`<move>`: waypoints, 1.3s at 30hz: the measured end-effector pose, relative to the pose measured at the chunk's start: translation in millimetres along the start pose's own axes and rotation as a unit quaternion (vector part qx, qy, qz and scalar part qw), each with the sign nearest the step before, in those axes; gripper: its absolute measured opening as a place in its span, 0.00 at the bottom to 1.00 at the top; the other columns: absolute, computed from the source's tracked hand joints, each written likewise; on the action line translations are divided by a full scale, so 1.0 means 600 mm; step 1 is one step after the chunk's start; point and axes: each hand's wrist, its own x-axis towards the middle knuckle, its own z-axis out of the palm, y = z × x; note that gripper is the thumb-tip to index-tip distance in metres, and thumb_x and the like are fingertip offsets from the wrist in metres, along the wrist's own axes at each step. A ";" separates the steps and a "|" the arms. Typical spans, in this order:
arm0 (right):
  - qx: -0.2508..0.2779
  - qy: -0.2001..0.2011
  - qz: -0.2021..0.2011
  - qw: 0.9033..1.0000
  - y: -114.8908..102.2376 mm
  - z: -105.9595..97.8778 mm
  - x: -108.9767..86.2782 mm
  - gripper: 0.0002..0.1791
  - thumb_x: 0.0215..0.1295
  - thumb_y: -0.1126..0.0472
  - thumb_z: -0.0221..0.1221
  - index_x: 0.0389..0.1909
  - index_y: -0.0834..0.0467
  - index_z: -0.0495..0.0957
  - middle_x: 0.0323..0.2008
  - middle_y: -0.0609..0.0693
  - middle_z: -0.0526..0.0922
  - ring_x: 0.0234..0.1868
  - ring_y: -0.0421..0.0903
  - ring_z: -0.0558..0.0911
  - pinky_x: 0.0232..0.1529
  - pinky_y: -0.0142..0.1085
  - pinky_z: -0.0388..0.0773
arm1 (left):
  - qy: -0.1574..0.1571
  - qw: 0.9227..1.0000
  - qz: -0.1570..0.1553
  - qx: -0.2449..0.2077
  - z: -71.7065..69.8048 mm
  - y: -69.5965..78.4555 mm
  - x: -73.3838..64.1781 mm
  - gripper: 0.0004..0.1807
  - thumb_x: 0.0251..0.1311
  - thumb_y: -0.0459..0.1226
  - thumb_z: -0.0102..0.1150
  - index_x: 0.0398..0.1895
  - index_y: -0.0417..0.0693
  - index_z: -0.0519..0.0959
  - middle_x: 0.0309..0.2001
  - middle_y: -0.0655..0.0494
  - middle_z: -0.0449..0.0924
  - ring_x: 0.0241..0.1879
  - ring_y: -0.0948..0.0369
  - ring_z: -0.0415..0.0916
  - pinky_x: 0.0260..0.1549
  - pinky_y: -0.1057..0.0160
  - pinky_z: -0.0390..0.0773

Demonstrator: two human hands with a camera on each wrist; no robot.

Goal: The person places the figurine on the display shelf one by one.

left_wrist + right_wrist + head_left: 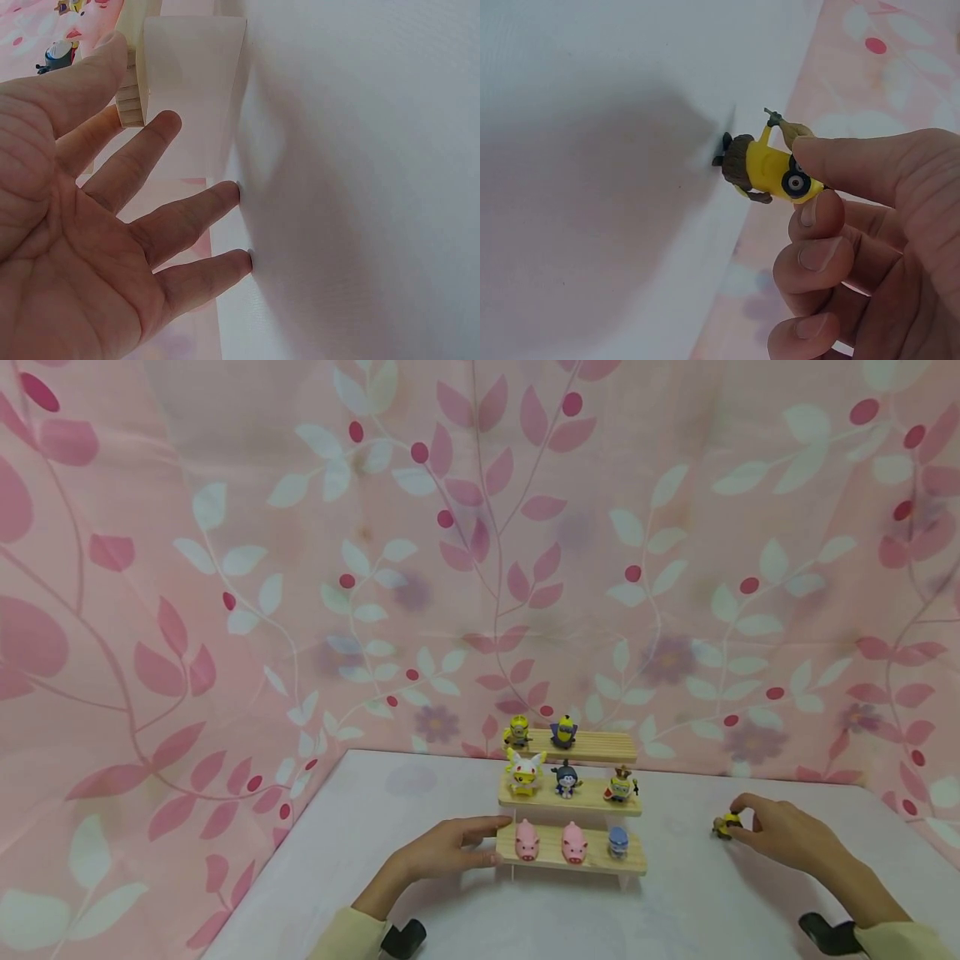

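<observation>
Between thumb and index finger my right hand [789, 835] pinches a small yellow minion figurine [769, 169] by its head. It has goggle eyes, a brown fur skirt and a club, and its dark feet are right at the white tabletop. My left hand [448, 850], fingers spread and fairly straight, touches the left end of a three-tier wooden display stand [551, 852]. In the left wrist view the thumb and index finger are at the end of a wooden step [131, 94], and two other fingertips reach the tabletop.
On the bottom step stand two pink pigs [527, 842] and a blue figurine [618, 843]. The middle step bears a white-and-yellow figurine [525, 774], a dark-haired one [566, 780] and a crowned minion [621, 787]. Two minions [564, 732] top the stand. Behind hangs a pink floral cloth [480, 568].
</observation>
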 end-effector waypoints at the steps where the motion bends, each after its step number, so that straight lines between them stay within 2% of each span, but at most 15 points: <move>1: 0.001 -0.002 0.002 1.000 0.000 0.000 0.000 0.20 0.56 0.52 0.64 0.44 0.59 0.75 0.22 0.48 0.71 0.20 0.44 0.68 0.19 0.37 0.66 | 0.000 1.000 -0.001 -0.001 0.000 0.000 0.000 0.29 0.60 0.51 0.57 0.65 0.67 0.65 0.64 0.66 0.64 0.59 0.53 0.68 0.54 0.46 0.69; 5: 0.005 -0.009 0.006 1.000 0.002 0.002 0.000 0.19 0.56 0.52 0.63 0.44 0.59 0.75 0.22 0.49 0.71 0.21 0.45 0.68 0.19 0.37 0.67 | 0.001 1.000 -0.004 -0.003 0.000 0.002 0.000 0.29 0.59 0.51 0.58 0.65 0.68 0.66 0.64 0.66 0.64 0.59 0.52 0.68 0.54 0.46 0.69; 21: 0.003 0.006 0.001 1.000 0.006 0.004 -0.007 0.18 0.57 0.53 0.63 0.44 0.60 0.75 0.22 0.48 0.71 0.21 0.44 0.68 0.18 0.37 0.67 | 0.001 1.000 -0.005 -0.004 0.001 0.008 -0.003 0.29 0.60 0.50 0.58 0.65 0.67 0.66 0.64 0.65 0.64 0.59 0.50 0.68 0.53 0.45 0.69; 26: 0.003 0.005 0.003 1.000 -0.001 -0.003 -0.012 0.19 0.57 0.53 0.62 0.44 0.61 0.75 0.22 0.48 0.71 0.20 0.44 0.68 0.18 0.37 0.67 | 0.002 1.000 -0.005 -0.004 0.000 0.008 -0.002 0.29 0.60 0.51 0.58 0.66 0.66 0.66 0.64 0.65 0.64 0.59 0.53 0.68 0.54 0.45 0.69; 30: 0.005 -0.001 0.007 1.000 -0.004 -0.007 -0.014 0.20 0.57 0.53 0.62 0.44 0.62 0.75 0.21 0.48 0.71 0.20 0.44 0.68 0.18 0.37 0.67 | 0.000 1.000 0.007 0.000 0.000 0.004 -0.001 0.30 0.60 0.51 0.57 0.66 0.63 0.65 0.64 0.65 0.64 0.59 0.57 0.67 0.55 0.47 0.68; 39: 0.002 0.017 -0.007 1.000 -0.014 -0.019 -0.019 0.20 0.56 0.51 0.63 0.44 0.61 0.75 0.19 0.47 0.70 0.18 0.44 0.67 0.17 0.36 0.67 | -0.002 1.000 0.018 0.003 0.000 -0.002 -0.001 0.31 0.60 0.53 0.56 0.67 0.63 0.64 0.64 0.67 0.64 0.60 0.59 0.66 0.56 0.48 0.68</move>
